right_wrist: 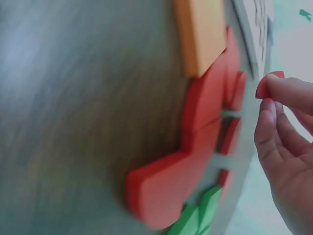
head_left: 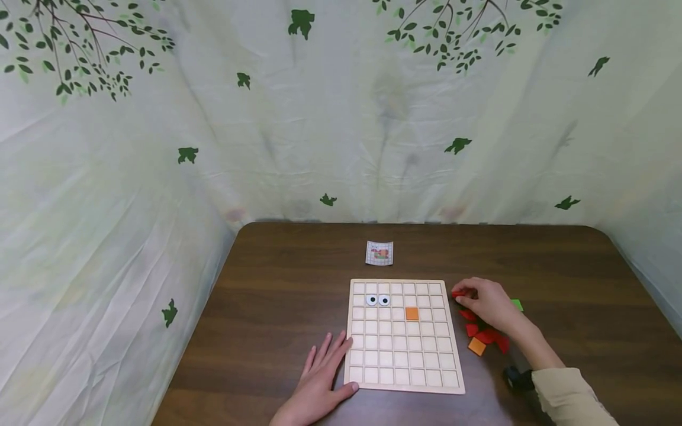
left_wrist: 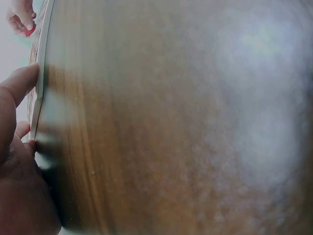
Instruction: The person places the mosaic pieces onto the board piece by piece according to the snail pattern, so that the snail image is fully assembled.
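Observation:
A pale wooden grid board [head_left: 372, 358] lies on the table. Two eye tiles [head_left: 378, 300] sit side by side in its upper left cells, and an orange square tile [head_left: 412, 313] fills a cell farther right. My left hand [head_left: 318, 381] rests at the board's lower left, fingers straight, fingertips and thumb at its edge. With thumb and fingertips, my right hand [head_left: 487, 303] pinches a small red tile [right_wrist: 264, 87] just right of the board. Below that hand lies a group of red tiles [head_left: 486, 336], with an orange tile [head_left: 476, 347] at its near end.
Green tiles [head_left: 517, 305] show behind the right hand; the right wrist view has them [right_wrist: 198, 215] beside the red ones. A small picture card [head_left: 379, 253] lies beyond the board. A leaf-patterned curtain [head_left: 341, 136] hangs behind the brown table [head_left: 277, 284].

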`<state>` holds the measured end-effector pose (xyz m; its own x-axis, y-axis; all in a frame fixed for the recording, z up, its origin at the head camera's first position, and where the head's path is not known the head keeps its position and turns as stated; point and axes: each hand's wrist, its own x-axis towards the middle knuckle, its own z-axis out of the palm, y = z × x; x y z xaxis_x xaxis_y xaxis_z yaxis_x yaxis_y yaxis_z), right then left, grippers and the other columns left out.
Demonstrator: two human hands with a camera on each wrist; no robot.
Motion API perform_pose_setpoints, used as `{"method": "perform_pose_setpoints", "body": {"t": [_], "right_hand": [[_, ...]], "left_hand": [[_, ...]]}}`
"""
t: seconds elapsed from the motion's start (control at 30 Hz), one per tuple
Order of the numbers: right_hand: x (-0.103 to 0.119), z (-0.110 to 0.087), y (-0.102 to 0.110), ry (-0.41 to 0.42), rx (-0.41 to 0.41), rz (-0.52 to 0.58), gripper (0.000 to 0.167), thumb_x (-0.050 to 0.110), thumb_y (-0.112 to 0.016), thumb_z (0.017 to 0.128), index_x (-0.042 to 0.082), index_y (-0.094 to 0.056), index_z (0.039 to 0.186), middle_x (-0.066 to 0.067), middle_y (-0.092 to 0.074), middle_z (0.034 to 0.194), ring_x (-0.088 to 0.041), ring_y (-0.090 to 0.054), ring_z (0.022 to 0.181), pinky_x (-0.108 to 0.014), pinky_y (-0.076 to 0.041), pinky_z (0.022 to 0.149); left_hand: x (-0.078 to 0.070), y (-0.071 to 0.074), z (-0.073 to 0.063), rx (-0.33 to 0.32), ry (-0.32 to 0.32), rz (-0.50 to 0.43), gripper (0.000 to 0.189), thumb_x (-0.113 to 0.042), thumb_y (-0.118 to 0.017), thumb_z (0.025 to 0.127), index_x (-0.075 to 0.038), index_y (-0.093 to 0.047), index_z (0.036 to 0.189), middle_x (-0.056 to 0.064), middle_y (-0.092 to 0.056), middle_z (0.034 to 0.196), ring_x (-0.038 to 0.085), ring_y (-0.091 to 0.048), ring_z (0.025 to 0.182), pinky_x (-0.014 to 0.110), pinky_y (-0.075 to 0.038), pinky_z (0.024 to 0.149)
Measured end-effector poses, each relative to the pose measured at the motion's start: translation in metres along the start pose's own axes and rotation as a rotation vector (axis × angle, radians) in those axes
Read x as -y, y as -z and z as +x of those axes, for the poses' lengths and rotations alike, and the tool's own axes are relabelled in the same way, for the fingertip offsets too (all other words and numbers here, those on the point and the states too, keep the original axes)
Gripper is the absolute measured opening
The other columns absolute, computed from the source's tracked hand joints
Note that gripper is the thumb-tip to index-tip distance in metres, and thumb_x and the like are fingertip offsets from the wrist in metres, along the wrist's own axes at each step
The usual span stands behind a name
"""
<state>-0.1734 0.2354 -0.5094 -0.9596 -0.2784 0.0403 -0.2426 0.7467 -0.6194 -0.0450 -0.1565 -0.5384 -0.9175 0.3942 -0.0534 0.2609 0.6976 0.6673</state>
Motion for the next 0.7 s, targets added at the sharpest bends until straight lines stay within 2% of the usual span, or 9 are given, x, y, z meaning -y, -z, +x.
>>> {"method": "perform_pose_setpoints", "body": {"t": [0.13, 0.3, 0.47, 0.7], "right_hand": [[0.012, 0.002, -0.002, 0.003, -0.006, 0.025, 0.021, 0.006, -0.074, 0.087, 0.01, -0.073, 0.107, -0.001, -0.067, 0.098, -0.017, -0.057, 0.08, -0.037, -0.052, 0.073], [0.025, 0.004, -0.01, 0.035, -0.003, 0.055, 0.026, 0.003, -0.073, 0.087, 0.01, -0.073, 0.112, -0.001, -0.066, 0.102, -0.017, -0.056, 0.081, -0.033, -0.052, 0.071], [0.04, 0.009, -0.018, 0.03, 0.038, 0.109, 0.026, 0.004, -0.072, 0.087, 0.013, -0.073, 0.112, 0.002, -0.065, 0.1, -0.017, -0.054, 0.08, -0.03, -0.05, 0.068], [0.056, 0.017, -0.035, 0.012, 0.105, 0.2, 0.015, 0.011, -0.074, 0.088, 0.014, -0.071, 0.103, 0.006, -0.065, 0.088, -0.015, -0.059, 0.081, -0.031, -0.052, 0.072]], "left_hand": [[-0.001, 0.001, 0.0, 0.005, 0.005, 0.001, 0.076, -0.042, -0.069, 0.089, -0.019, -0.036, 0.153, 0.003, -0.024, 0.161, 0.032, -0.012, 0.149, 0.055, -0.002, 0.11], [-0.001, 0.001, -0.001, 0.005, 0.01, 0.008, 0.077, -0.042, -0.069, 0.089, -0.019, -0.035, 0.154, 0.003, -0.024, 0.161, 0.032, -0.012, 0.149, 0.056, -0.003, 0.11], [-0.002, 0.001, -0.001, -0.001, 0.007, 0.013, 0.077, -0.042, -0.068, 0.089, -0.019, -0.035, 0.154, 0.003, -0.024, 0.162, 0.032, -0.012, 0.148, 0.056, -0.003, 0.111], [-0.001, 0.001, -0.001, -0.004, 0.001, 0.016, 0.077, -0.044, -0.068, 0.089, -0.019, -0.035, 0.154, 0.003, -0.024, 0.162, 0.032, -0.012, 0.148, 0.055, -0.003, 0.11]]}}
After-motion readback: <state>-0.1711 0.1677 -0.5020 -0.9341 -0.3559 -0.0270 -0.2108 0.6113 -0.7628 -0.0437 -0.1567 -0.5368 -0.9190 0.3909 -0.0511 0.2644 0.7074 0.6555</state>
